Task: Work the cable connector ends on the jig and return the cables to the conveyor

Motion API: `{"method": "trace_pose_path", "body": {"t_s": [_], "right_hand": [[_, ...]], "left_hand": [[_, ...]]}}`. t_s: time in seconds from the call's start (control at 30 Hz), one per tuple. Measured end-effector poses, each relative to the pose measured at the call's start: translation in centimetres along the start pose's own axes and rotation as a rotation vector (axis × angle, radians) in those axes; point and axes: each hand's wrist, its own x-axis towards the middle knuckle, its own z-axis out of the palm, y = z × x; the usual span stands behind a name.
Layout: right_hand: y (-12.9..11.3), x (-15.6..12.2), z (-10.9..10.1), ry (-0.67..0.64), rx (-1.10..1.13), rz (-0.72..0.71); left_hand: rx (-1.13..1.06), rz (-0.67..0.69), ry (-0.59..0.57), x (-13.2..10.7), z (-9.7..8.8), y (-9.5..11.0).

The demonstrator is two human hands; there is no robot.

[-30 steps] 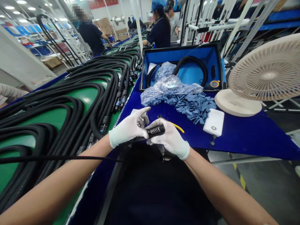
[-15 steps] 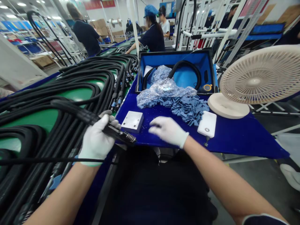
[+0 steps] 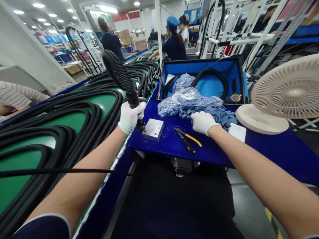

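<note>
My left hand (image 3: 131, 117), in a white glove, is wrapped round a black corrugated hose (image 3: 124, 78). The hose stands nearly upright, bending over at the top. Its metal-ribbed lower end (image 3: 141, 126) points down beside a silver metal block (image 3: 154, 129); whether they touch I cannot tell. At the near edge of a pile of blue plastic clips (image 3: 219, 113) is my right hand (image 3: 203, 122), also gloved, with curled fingers. What lies between those fingertips is hidden. Pliers with yellow and black handles (image 3: 187, 138) lie on the blue tabletop, left of my right hand.
Behind the clips, a clear plastic bag (image 3: 188, 96) slumps before a blue bin (image 3: 231, 71) holding a black hose. A fan (image 3: 291, 93) stands at right, near a white box (image 3: 238, 132). Many black hoses (image 3: 94, 113) cover the green bench (image 3: 15, 189). Co-workers stand farther back.
My left hand has swung the hose from slanting to nearly upright, its end now beside the block. My right hand has moved away from over the pliers to the clip pile, uncovering the pliers.
</note>
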Motion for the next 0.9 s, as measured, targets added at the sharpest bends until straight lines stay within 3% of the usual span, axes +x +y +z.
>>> {"method": "trace_pose_path", "body": {"t_s": [0.1,0.2,0.3,0.4,0.47,0.57,0.77,0.9], "right_hand": [[-0.4,0.7,0.5,-0.025,0.063,0.009],[-0.9,1.2,0.9,-0.022,0.123,0.01],[-1.3,1.7,0.8,0.073,0.205,0.017],[-1.8,2.1,0.4,0.218,0.442,0.049],[-2.5,2.2,0.1,0.235,0.654,0.056],[-4.7,2.2,-0.7,0.158,0.875,-0.068],[-11.8,2.0,-2.4,0.176,0.778,-0.376],[-14.8,3.0,-3.0,0.117,0.83,-0.505]], "left_hand": [[0.003,-0.034,-0.023,-0.3,-0.1,-0.8],[0.069,-0.039,0.027,-0.6,-0.1,-1.5],[0.164,-0.023,0.098,-0.7,0.1,-1.8],[0.159,-0.027,0.085,-0.6,0.0,-1.9],[0.109,-0.041,0.057,-0.5,-0.4,-2.1],[0.084,-0.059,0.033,-0.3,-1.1,-2.6],[0.223,-0.043,-0.019,0.0,-2.0,-2.5],[0.305,-0.001,-0.042,0.2,-2.3,-2.2]]}}
